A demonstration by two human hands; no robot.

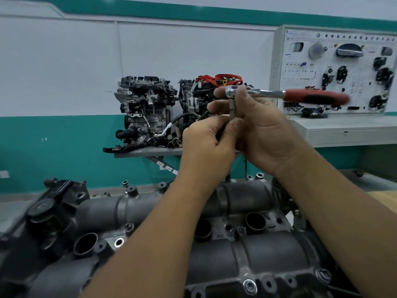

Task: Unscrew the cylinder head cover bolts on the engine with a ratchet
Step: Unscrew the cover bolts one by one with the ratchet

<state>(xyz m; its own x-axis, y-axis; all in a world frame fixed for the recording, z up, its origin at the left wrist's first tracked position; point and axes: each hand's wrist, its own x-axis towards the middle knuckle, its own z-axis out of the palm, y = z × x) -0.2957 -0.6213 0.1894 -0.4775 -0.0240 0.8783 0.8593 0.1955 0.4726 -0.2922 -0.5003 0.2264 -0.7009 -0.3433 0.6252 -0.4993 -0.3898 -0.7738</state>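
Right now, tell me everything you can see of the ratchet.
The ratchet is held up in the air above the engine, touching none of it. It has a shiny metal head and shank and a red and black handle pointing right, blurred. A metal extension hangs straight down from the head. The right hand grips round the head and extension; the left hand pinches the extension's lower end, which it hides.

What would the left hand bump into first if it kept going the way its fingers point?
The left hand points up and right, at the silver socket extension hanging from the red-handled ratchet. Its fingertips look already on it, with the right hand just behind.
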